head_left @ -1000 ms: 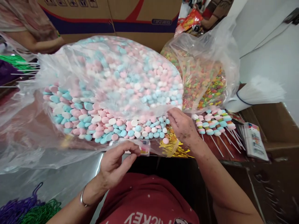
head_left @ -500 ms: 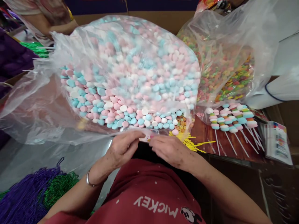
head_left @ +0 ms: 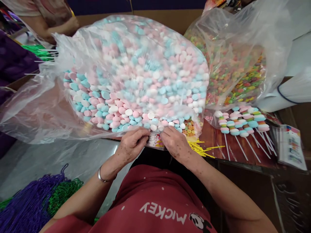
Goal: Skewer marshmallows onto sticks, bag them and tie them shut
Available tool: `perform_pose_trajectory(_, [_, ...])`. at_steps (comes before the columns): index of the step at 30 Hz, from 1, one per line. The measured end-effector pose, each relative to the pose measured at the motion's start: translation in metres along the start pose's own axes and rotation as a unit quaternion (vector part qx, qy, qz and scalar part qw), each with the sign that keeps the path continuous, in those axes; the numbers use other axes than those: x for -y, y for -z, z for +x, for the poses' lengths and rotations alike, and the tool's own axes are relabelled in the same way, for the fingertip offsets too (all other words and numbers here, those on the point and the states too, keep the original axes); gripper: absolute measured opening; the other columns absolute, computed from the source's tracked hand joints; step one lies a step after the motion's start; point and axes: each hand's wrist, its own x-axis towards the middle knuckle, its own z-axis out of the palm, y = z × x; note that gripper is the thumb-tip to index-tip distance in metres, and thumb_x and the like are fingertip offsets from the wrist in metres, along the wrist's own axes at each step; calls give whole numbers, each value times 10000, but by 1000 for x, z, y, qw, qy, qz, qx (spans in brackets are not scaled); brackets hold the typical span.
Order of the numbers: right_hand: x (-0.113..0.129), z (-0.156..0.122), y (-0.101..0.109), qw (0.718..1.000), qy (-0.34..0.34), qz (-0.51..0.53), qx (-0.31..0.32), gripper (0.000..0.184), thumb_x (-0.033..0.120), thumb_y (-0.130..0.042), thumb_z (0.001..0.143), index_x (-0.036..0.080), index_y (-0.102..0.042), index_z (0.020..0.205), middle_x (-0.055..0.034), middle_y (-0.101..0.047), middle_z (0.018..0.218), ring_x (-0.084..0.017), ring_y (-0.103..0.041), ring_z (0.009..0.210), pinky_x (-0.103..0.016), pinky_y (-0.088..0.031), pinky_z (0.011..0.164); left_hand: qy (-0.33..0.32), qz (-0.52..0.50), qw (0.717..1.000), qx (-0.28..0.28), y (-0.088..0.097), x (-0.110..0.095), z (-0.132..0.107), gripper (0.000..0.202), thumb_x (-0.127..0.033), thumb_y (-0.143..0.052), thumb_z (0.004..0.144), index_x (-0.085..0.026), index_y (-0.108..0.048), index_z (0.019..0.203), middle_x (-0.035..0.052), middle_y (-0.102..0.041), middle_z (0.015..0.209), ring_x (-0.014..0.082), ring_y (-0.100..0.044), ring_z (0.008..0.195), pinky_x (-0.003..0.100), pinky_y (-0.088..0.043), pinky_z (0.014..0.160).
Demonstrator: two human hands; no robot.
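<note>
Between my hands lies a small printed plastic bag (head_left: 156,141), at the near edge of the table. My left hand (head_left: 132,142) is closed, thumb and fingers pinching the bag's left side. On the opposite side, the curled fingers of my right hand (head_left: 177,144) grip it too. What the bag holds, if anything, is hidden. Just beyond my fingertips rests a big clear sack (head_left: 136,74) full of pink, white and blue sweets. Small orange rings (head_left: 190,127) and yellow twist ties (head_left: 200,149) are close to my right hand.
Several candy skewers (head_left: 243,121) on white sticks lie at right, beside a stack of printed bags (head_left: 291,147). Behind them stands a sack of colourful rings (head_left: 235,74). Purple and green bead strands (head_left: 36,197) are lower left. Another person's arm (head_left: 60,29) shows upper left.
Both hands have shifted slightly forward, and my fingertips are a little farther apart. More of the printed bag shows between them. The near edge of the big sack's plastic has lifted a little.
</note>
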Motion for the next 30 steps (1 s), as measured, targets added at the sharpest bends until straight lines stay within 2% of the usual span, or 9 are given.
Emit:
perform_pose_trajectory(5, [-4, -2, 20, 997, -3, 70, -32, 261, 196, -452, 998, 173, -648, 826, -39, -616, 826, -157, -534, 826, -257, -439, 739, -68, 45, 995, 50, 7, -15, 16, 144, -196, -515, 957, -163, -623, 1047, 104, -697, 1015, 207, -604, 886, 372, -483, 818])
perform_pose_trajectory(11, [-8, -17, 57, 982, 27, 125, -139, 210, 159, -440, 982, 179, -640, 924, -62, -630, 878, -165, -564, 843, -293, -476, 774, 59, -58, 978, 190, 18, -40, 38, 242, -392, -522, 960, -177, -632, 965, 45, -670, 844, 181, -583, 768, 301, -457, 686])
perform_pose_trajectory(13, [-8, -26, 62, 968, -25, 191, -163, 134, 189, -492, 962, 199, -615, 1013, -64, -636, 942, -168, -578, 874, -307, -492, 788, 136, -166, 950, 225, 15, -47, 44, 231, -371, -535, 951, -173, -613, 862, 24, -665, 771, 144, -575, 675, 256, -448, 609])
perform_pose_trajectory(15, [-9, -35, 64, 935, -132, 283, -167, 276, 280, -588, 918, 211, -539, 1181, -82, -624, 1070, -174, -595, 909, -313, -519, 774, 192, -262, 916, 234, 8, -52, 47, 211, -344, -555, 936, -166, -598, 831, 21, -678, 743, 133, -587, 648, 246, -464, 598])
perform_pose_trajectory(17, [-10, -42, 66, 892, -221, 370, -139, 495, 360, -667, 857, 204, -462, 1279, -93, -608, 1125, -175, -614, 909, -301, -535, 734, 213, -309, 897, 231, -1, -55, 49, 184, -317, -584, 911, -161, -600, 815, 24, -687, 738, 134, -605, 663, 252, -484, 621])
perform_pose_trajectory(19, [-12, -48, 68, 871, -243, 418, -91, 395, 345, -655, 860, 193, -523, 1200, -59, -631, 1038, -159, -624, 866, -275, -525, 719, 221, -318, 892, 231, -12, -57, 50, 167, -293, -602, 887, -160, -599, 786, 17, -675, 711, 128, -597, 646, 243, -478, 602])
perform_pose_trajectory(22, [-12, -54, 69, 896, -218, 381, -69, 112, 248, -543, 929, 178, -612, 875, -12, -626, 826, -128, -593, 767, -241, -474, 698, 215, -305, 898, 234, -26, -59, 47, 168, -303, -622, 867, -164, -582, 781, -7, -636, 669, 112, -554, 592, 222, -446, 546])
perform_pose_trajectory(24, [-12, -57, 66, 921, -192, 325, -96, 238, 245, -506, 958, 176, -584, 744, -6, -597, 740, -123, -560, 720, -236, -450, 679, 191, -285, 911, 230, -33, -59, 44, 168, -320, -637, 865, -166, -589, 816, -9, -640, 689, 113, -558, 599, 217, -448, 544])
perform_pose_trajectory(30, [-12, -69, 54, 948, -143, 239, -152, 383, 367, -386, 1024, 178, -582, 755, -19, -599, 707, -128, -554, 707, -240, -452, 693, 40, -184, 965, 181, -46, -57, 40, 167, -253, -564, 924, -173, -636, 796, -15, -663, 652, 105, -578, 557, 191, -452, 533])
